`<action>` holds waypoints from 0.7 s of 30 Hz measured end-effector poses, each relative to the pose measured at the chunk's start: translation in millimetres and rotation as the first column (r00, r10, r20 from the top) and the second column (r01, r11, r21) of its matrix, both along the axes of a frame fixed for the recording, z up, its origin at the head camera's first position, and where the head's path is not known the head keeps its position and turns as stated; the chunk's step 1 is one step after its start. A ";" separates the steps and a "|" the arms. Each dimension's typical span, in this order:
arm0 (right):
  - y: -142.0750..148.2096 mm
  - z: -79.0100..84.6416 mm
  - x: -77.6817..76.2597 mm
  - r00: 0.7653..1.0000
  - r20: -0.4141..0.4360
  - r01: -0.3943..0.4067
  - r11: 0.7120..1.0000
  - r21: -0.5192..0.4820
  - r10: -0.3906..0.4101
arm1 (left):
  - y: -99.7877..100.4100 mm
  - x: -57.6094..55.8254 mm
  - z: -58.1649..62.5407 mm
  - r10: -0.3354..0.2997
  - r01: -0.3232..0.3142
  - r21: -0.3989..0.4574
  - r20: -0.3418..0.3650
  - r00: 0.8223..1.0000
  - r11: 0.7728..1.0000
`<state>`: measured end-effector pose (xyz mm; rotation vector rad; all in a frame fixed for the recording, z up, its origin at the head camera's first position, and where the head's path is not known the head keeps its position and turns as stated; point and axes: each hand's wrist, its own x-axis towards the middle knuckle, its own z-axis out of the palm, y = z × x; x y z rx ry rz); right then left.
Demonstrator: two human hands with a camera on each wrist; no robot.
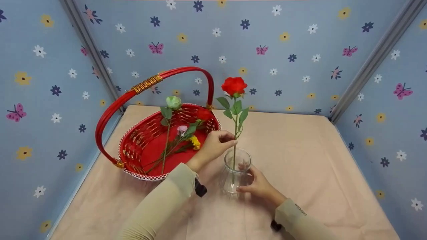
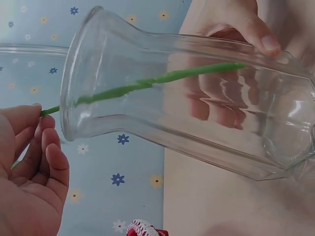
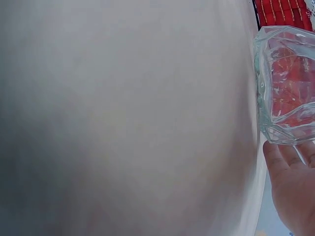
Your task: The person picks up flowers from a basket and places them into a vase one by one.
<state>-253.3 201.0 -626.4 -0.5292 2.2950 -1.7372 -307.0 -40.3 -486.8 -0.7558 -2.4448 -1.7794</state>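
My left hand pinches the green stem of a red artificial rose just above a clear glass vase. The bloom stands upright, with leaves below it. The lower stem passes through the flared mouth and down inside the glass, its tip short of the base in the left wrist view. My right hand holds the vase from its right side, thumb in front and fingers behind, seen through the glass. In the right wrist view, the vase's faceted base is at the right edge, beside the right hand.
A red woven basket with a tall arched handle stands at the left. Inside lie a pale green flower, a pink one, a yellow one and a red one. Patterned walls enclose the cloth-covered table.
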 end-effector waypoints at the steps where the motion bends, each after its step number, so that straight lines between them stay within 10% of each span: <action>1: -0.1 0.5 0.1 1.000 0.002 -0.001 1.000 -0.001 0.001 | -0.4 0.4 -1.0 -0.006 0.006 -0.012 -0.007 1.000 1.000; 21: 1.1 -3.2 -0.3 0.999 -0.041 0.000 1.000 -0.006 -0.001 | -9.1 2.9 -8.1 -0.041 0.040 -0.088 -0.019 0.999 0.995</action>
